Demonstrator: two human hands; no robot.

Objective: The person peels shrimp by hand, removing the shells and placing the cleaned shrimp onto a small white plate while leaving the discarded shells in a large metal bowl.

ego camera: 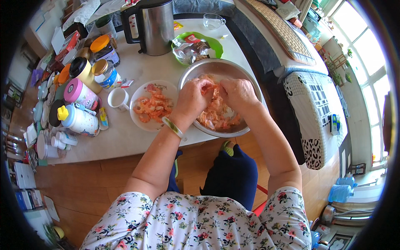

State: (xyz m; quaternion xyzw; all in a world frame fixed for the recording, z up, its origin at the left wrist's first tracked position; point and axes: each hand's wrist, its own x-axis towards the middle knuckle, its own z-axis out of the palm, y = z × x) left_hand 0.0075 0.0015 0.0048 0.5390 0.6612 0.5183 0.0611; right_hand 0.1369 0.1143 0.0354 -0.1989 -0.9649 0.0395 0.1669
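Note:
Over a wide stainless steel bowl [218, 66] at the table's near edge, both my hands are close together with fingers bent. My left hand [195, 95] pinches an orange-pink shrimp [205, 90]. My right hand [240, 93] meets the same shrimp from the other side, its fingertips partly hidden. Beneath them in the bowl lies a heap of shrimp shells and heads [215, 118]. Left of the bowl, a white floral plate [136, 120] holds a pile of peeled shrimp [153, 105], close by my left wrist, which wears a bangle [172, 127].
A white mug [118, 99] stands left of the plate, beside crowded jars and bottles [82, 93]. Behind are a steel electric kettle [156, 28], a green dish [217, 47] with wrappers, and a glass cup [213, 21]. A padded seat [315, 109] lies to the right.

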